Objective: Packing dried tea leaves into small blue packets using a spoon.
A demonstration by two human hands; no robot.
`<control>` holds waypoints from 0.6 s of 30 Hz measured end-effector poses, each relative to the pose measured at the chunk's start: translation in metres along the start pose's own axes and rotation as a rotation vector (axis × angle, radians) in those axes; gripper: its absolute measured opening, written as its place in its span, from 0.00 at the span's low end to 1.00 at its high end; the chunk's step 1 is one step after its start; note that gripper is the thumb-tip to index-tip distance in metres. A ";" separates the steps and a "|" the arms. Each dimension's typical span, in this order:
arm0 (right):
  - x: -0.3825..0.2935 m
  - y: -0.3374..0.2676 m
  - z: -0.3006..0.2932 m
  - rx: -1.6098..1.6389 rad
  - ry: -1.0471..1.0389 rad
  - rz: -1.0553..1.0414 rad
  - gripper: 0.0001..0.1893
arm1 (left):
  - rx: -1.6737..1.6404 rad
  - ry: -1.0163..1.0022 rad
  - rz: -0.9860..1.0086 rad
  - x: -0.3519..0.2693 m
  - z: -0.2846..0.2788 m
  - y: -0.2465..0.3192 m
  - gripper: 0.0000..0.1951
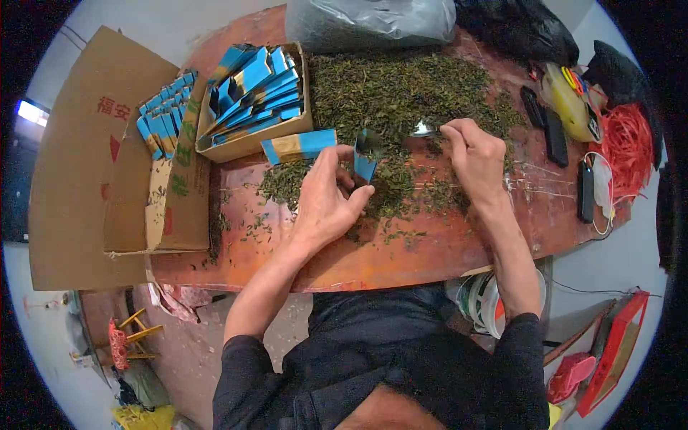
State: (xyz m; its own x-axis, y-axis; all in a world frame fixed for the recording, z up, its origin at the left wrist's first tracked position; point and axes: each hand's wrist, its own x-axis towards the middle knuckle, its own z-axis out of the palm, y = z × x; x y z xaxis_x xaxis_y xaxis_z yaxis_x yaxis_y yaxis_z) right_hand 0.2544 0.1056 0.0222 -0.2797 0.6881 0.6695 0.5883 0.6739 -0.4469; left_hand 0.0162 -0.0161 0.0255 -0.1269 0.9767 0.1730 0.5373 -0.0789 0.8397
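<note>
My left hand [333,196] holds a small blue packet [365,166] upright between thumb and fingers, its open mouth showing a dark inside. My right hand [475,153] pinches the handle end of a shiny metal spoon [423,129] over the heap of dried tea leaves [398,86]. Beside my left hand, a blue and gold packet [301,146] lies flat, touching loose leaves. To its upper left, a cardboard box [263,142] is filled with many such packets [279,80], several with their mouths apart.
At the left stands a large open carton [188,215] with rows of packets [164,115]. A clear plastic bag [371,24] and a black bag [521,32] lie at the back. Black devices [556,137], a yellow bag [564,102] and red shredded strips [626,145] are at the right.
</note>
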 end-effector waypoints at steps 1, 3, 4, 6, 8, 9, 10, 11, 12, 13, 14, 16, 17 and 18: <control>0.002 -0.004 -0.005 -0.003 0.006 0.002 0.02 | 0.001 -0.004 0.006 0.001 0.001 0.001 0.28; 0.008 -0.013 -0.015 -0.023 0.025 -0.072 0.03 | 0.017 0.003 0.038 0.002 0.003 -0.001 0.27; 0.010 -0.018 -0.020 -0.021 0.029 -0.074 0.03 | 0.020 0.005 0.041 0.002 0.003 -0.001 0.27; 0.011 -0.026 -0.028 0.033 -0.019 0.002 0.03 | 0.020 0.009 0.044 0.001 0.004 -0.001 0.27; 0.015 -0.032 -0.036 0.026 0.006 -0.047 0.03 | 0.016 0.015 0.055 0.003 0.006 -0.001 0.27; 0.016 -0.037 -0.040 0.020 0.029 -0.092 0.02 | 0.013 0.017 0.065 0.003 0.007 -0.001 0.27; 0.018 -0.042 -0.044 0.019 0.030 -0.095 0.02 | 0.012 0.020 0.067 0.003 0.008 -0.003 0.27; 0.020 -0.049 -0.048 0.022 0.029 -0.106 0.02 | 0.019 0.038 0.076 0.003 0.009 -0.005 0.27; 0.022 -0.054 -0.050 0.023 0.029 -0.117 0.02 | 0.025 0.055 0.088 0.004 0.010 -0.007 0.27; 0.023 -0.057 -0.051 0.020 0.031 -0.121 0.02 | 0.023 0.057 0.092 0.004 0.011 -0.009 0.27; 0.025 -0.060 -0.052 0.027 0.035 -0.149 0.01 | 0.033 0.067 0.105 0.004 0.011 -0.011 0.28; 0.026 -0.066 -0.054 0.030 0.041 -0.180 0.01 | 0.040 0.078 0.124 0.004 0.012 -0.014 0.28; 0.027 -0.069 -0.056 0.019 0.019 -0.182 0.02 | 0.047 0.084 0.128 0.004 0.013 -0.014 0.28; 0.028 -0.072 -0.056 0.009 -0.003 -0.183 0.03 | 0.056 0.090 0.131 0.004 0.013 -0.014 0.28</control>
State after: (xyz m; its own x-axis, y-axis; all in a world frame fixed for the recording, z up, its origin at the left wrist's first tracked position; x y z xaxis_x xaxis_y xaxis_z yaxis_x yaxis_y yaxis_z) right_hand 0.2467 0.0610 0.1064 -0.3841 0.5545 0.7382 0.5207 0.7904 -0.3227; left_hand 0.0190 -0.0088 0.0072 -0.1256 0.9369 0.3262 0.5992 -0.1905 0.7776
